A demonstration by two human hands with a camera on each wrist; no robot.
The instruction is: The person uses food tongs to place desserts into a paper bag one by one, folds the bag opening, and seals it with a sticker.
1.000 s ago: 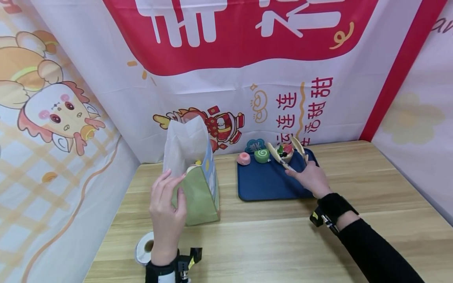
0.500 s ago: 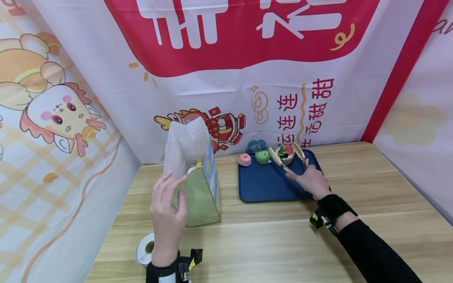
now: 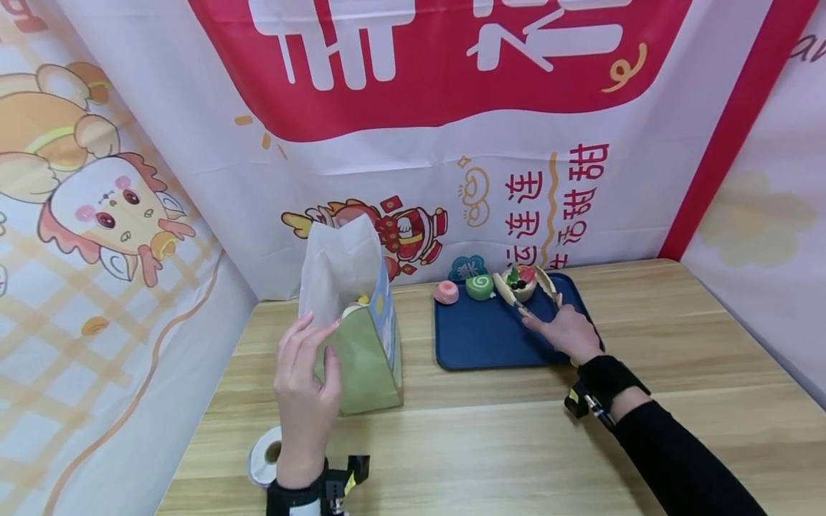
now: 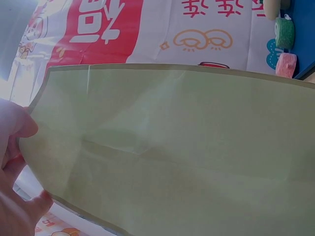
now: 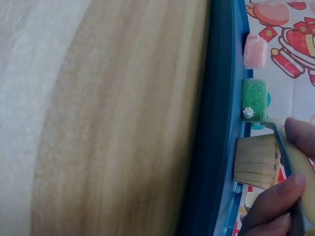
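Observation:
My left hand [image 3: 306, 380] holds the open rim of a green paper bag [image 3: 364, 369] that stands upright on the table. Its white inside shows, with something pale and yellow partly visible in the opening. The left wrist view is mostly filled by the bag's green panel [image 4: 172, 147], the fingers at its edge. With my right hand [image 3: 571, 333] I grip a pair of pale tongs [image 3: 507, 292]. Their arms stand on either side of a fruit-topped cupcake [image 3: 524, 292] on the blue tray [image 3: 497, 337]. In the right wrist view, one tong arm lies beside its pleated cup [image 5: 256, 161].
A green swirl roll cake [image 3: 480, 287] and a small pink sweet [image 3: 446, 292] sit at the tray's back left. A white roll of tape or labels [image 3: 263, 459] lies by my left wrist. A printed cloth backdrop [image 3: 413, 168] rises behind the table.
The tongs have come down slightly around the cupcake. My left hand and the bag have stayed in place.

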